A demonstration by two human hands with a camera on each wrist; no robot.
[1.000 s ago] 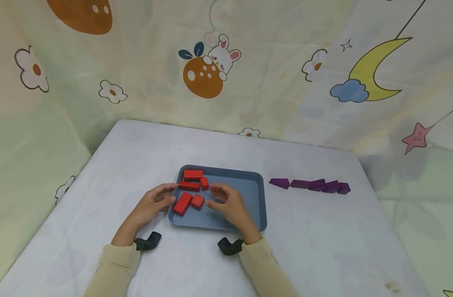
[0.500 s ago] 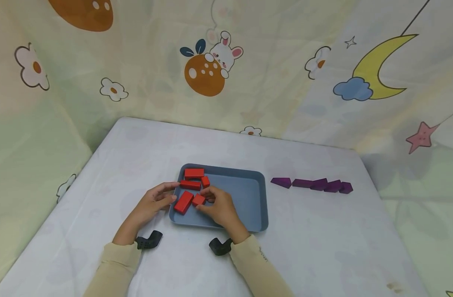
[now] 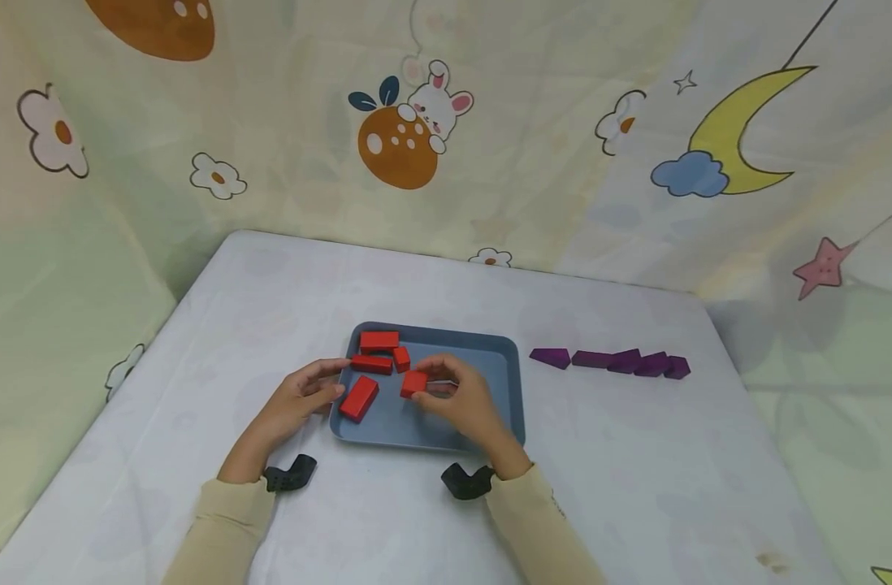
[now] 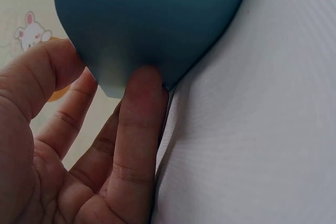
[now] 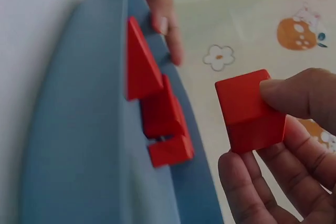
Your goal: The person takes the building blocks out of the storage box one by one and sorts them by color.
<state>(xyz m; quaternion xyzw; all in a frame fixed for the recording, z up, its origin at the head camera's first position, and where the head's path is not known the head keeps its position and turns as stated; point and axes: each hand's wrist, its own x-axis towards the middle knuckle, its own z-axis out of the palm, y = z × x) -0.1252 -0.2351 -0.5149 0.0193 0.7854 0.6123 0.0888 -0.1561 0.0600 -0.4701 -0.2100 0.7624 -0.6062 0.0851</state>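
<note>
- Here, the right hand (image 3: pixel 464 398) is curled — its thumb and fingertips (image 5: pixel 286 95) pinch a small red cube block (image 3: pixel 413 383), held just above the floor of the blue tray (image 3: pixel 490 390), near the tray's middle.
- The left hand (image 3: pixel 296 402) lies loosely spread at the tray's left edge; the left wrist view shows its straight fingers (image 4: pixel 139 124) touching the tray's outer wall, gripping nothing.
- Red blocks, five in all: the pinched cube, plus four lying in the tray's left part — a long one (image 3: pixel 359 399) at the near left, a flat one (image 3: pixel 379 341) in the far corner, a narrow one (image 3: pixel 372 364) just below it, and a small one (image 3: pixel 401 358) beside that.
- Purple blocks (image 3: pixel 611 361), five in a row on the white table (image 3: pixel 636 471), well to the right of the tray.
- One tray, and two black wrist mounts (image 3: pixel 291 474) at the cream sleeves.
</note>
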